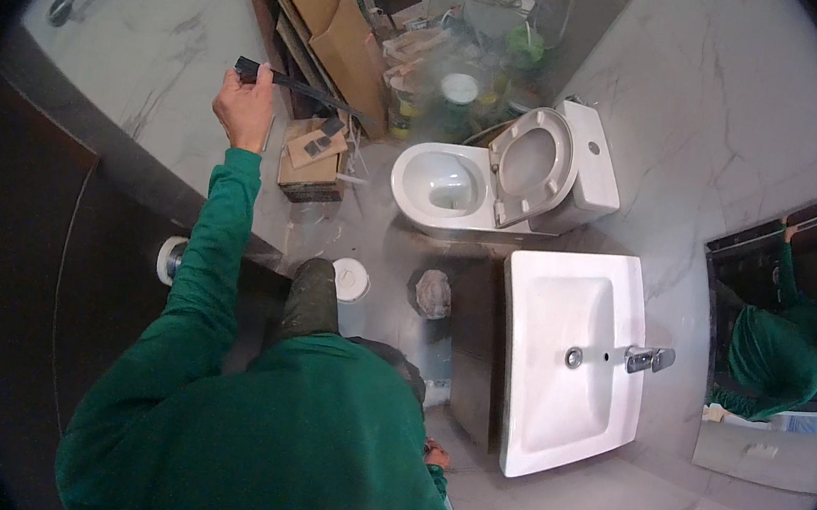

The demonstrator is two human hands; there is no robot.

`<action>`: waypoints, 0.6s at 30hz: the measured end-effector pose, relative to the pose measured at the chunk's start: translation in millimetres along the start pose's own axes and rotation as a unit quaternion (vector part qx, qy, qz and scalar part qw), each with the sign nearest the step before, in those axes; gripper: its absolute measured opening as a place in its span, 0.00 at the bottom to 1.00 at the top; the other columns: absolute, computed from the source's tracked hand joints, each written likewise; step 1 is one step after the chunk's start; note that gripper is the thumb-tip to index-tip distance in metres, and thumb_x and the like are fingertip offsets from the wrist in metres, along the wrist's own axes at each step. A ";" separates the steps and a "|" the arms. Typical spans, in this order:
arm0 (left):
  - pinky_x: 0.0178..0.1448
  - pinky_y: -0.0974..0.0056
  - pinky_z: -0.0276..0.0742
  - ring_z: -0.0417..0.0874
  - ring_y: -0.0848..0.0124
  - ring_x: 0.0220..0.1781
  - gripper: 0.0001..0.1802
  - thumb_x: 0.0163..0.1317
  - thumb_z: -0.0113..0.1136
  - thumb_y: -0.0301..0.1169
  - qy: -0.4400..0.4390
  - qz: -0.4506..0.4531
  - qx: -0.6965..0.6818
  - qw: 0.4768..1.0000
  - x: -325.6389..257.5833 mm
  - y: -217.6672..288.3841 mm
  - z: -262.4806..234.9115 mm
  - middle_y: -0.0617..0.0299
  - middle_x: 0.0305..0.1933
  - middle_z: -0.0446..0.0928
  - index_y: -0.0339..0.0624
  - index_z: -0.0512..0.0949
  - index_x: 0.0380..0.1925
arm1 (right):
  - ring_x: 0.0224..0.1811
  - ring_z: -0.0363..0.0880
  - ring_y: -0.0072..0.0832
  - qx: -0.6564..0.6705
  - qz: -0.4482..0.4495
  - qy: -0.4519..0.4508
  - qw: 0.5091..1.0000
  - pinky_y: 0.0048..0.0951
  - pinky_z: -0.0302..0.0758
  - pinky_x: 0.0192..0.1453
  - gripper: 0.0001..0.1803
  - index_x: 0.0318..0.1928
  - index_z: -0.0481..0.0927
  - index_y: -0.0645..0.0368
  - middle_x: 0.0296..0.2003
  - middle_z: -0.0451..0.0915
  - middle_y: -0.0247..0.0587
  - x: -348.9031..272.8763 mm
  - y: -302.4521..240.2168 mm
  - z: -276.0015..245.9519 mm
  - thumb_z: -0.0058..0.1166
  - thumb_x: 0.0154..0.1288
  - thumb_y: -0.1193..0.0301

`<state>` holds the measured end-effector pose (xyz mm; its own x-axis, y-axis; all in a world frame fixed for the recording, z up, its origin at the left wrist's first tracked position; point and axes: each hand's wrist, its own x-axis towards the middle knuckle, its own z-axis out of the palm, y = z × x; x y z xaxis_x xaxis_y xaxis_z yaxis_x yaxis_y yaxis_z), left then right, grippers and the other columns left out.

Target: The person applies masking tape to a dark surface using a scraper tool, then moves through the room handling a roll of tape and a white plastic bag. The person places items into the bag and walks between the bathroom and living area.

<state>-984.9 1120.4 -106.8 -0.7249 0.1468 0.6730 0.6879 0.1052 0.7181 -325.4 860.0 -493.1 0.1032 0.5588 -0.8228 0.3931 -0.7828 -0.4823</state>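
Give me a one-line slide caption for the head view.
Left hand grips a long dark tool against the marble wall; right hand low beside the white sink.

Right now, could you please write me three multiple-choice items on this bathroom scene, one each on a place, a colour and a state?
1. Where is the left hand?
A. In the sink
B. Raised by the marble wall, gripping a long dark tool
C. On the faucet

2. What colour are the person's sleeves?
A. Green
B. Red
C. White

3. How is the toilet seat?
A. Down
B. Missing
C. Raised

Answers: 1 B, the fingers wrap the tool's near end beside the wall. 2 A, the left arm is green throughout. 3 C, the seat leans back on the tank, leaving the bowl open.
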 end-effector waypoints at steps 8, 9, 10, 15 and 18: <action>0.33 0.62 0.75 0.82 0.65 0.24 0.13 0.60 0.62 0.34 -0.007 -0.011 0.029 0.999 66.3 -61.4 85.8 0.55 0.22 0.81 0.33 0.75 0.28 | 0.38 0.83 0.35 -0.181 -0.065 0.035 0.981 0.35 0.76 0.38 0.18 0.47 0.81 0.45 0.37 0.84 0.40 31.2 -43.3 59.8 0.45 0.63 0.55; 0.33 0.62 0.75 0.82 0.64 0.24 0.13 0.60 0.62 0.34 -0.008 -0.010 0.019 1.000 80.7 -74.7 102.3 0.55 0.23 0.81 0.33 0.75 0.29 | 0.38 0.83 0.35 -0.218 -0.073 0.039 0.972 0.35 0.76 0.38 0.18 0.47 0.81 0.45 0.37 0.84 0.39 33.5 -51.4 71.6 0.45 0.63 0.55; 0.33 0.62 0.75 0.83 0.63 0.24 0.13 0.60 0.63 0.34 -0.006 -0.009 0.007 1.000 98.2 -89.6 120.5 0.54 0.23 0.81 0.33 0.76 0.29 | 0.38 0.83 0.35 -0.248 -0.078 0.046 0.964 0.35 0.76 0.38 0.18 0.47 0.81 0.45 0.37 0.84 0.39 37.8 -62.2 87.1 0.45 0.63 0.55; 0.36 0.58 0.77 0.84 0.58 0.28 0.16 0.59 0.63 0.38 0.007 0.018 0.019 1.000 199.6 -170.1 226.0 0.51 0.27 0.82 0.32 0.76 0.32 | 0.38 0.83 0.36 -0.328 -0.068 0.059 0.940 0.36 0.76 0.38 0.18 0.46 0.81 0.45 0.37 0.84 0.39 35.4 -133.6 145.4 0.45 0.63 0.55; 0.38 0.54 0.78 0.84 0.52 0.32 0.17 0.58 0.64 0.38 0.007 0.052 0.038 0.998 267.4 -208.9 297.7 0.48 0.29 0.82 0.33 0.76 0.32 | 0.38 0.83 0.37 -0.334 -0.054 0.068 0.939 0.36 0.76 0.38 0.18 0.46 0.81 0.45 0.37 0.84 0.39 18.7 -181.1 173.3 0.45 0.62 0.55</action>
<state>-1312.1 1430.5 -129.6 -0.6499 0.1468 0.7457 0.7594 0.1647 0.6294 -553.0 964.8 -473.2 0.1288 0.6902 -0.7120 0.8883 -0.3996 -0.2266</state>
